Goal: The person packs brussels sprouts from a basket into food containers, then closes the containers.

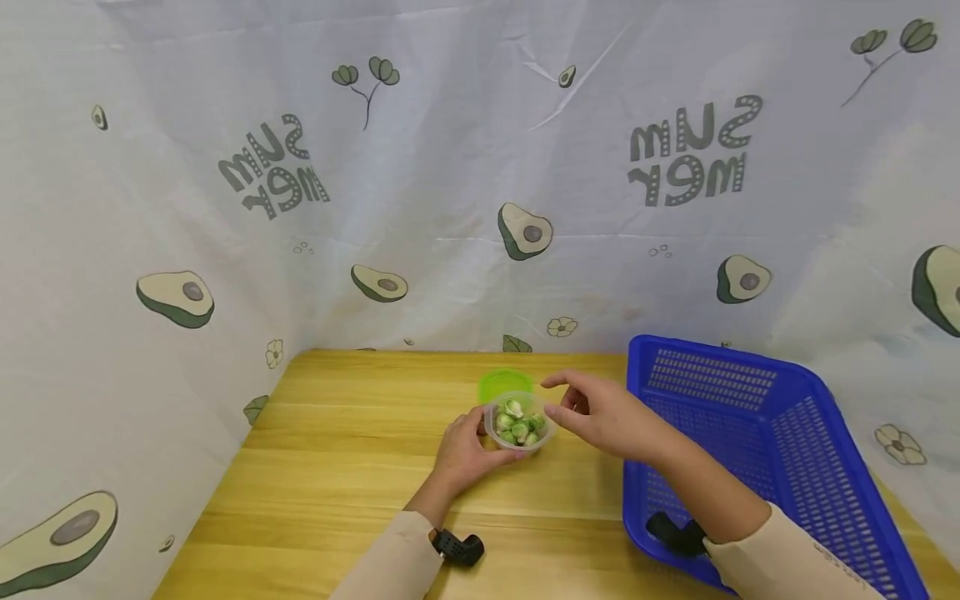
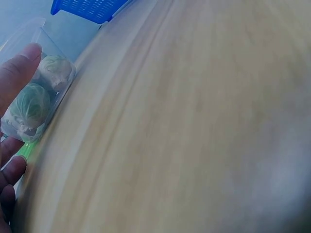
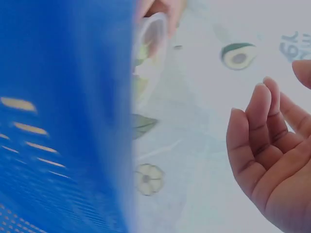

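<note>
A clear round plastic tub (image 1: 489,427) holding several Brussels sprouts (image 1: 517,425) stands near the middle of the table. My left hand (image 1: 463,454) grips it from the left, thumb along the near side and fingers behind. In the left wrist view the thumb presses the clear wall, with sprouts (image 2: 30,106) showing through it. My right hand (image 1: 611,414) hovers just right of the tub, fingers loosely bent and nothing between them; the right wrist view shows the bare palm (image 3: 286,194). Just behind the tub lies a bright green round lid (image 1: 504,382).
A large blue plastic basket (image 1: 757,417) with slotted walls stands on the right of the wooden table (image 1: 315,475), under my right forearm. A white cloth printed with avocados (image 1: 525,232) hangs behind and along the left side.
</note>
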`<state>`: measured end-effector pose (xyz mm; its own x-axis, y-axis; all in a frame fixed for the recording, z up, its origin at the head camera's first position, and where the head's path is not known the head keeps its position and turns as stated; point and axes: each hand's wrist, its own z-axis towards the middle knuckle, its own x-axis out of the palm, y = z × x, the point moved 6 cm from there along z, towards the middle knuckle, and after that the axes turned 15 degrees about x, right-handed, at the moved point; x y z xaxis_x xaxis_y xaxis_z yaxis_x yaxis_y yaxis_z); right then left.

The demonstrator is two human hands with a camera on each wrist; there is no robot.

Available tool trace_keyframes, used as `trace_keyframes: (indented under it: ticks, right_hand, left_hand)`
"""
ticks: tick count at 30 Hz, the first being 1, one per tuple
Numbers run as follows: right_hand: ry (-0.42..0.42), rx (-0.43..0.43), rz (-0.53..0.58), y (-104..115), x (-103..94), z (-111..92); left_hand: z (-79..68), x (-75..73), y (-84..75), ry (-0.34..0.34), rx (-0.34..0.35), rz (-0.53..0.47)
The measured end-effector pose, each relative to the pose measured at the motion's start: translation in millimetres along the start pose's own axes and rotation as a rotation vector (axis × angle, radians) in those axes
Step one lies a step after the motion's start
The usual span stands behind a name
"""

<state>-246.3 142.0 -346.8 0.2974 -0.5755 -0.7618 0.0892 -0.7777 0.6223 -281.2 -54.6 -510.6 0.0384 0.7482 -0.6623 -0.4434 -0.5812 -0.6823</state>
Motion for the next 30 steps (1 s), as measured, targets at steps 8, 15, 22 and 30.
trace_keyframes:
  ticks: [8, 15, 22, 30]
  right_hand:
    - [-0.018, -0.031, 0.167, 25.0, 0.7, -39.9]
    - [-0.148, 0.105, 0.619, 10.8, 61.9, -35.1]
    - [-0.346, 0.271, 0.838, -35.1, 88.4, -7.8]
    - [-0.494, 0.425, 0.838, -91.0, 72.5, -4.0]
  left_hand:
    - [0.5, -0.1, 3.9, 0.000, -0.006, -0.016]
    - [2.1, 0.2, 2.7, -0.006, 0.018, 0.017]
    - [4.3, 0.5, 3.6, -0.012, 0.006, 0.035]
    - [3.4, 2.1, 5.5, 0.011, -0.022, -0.001]
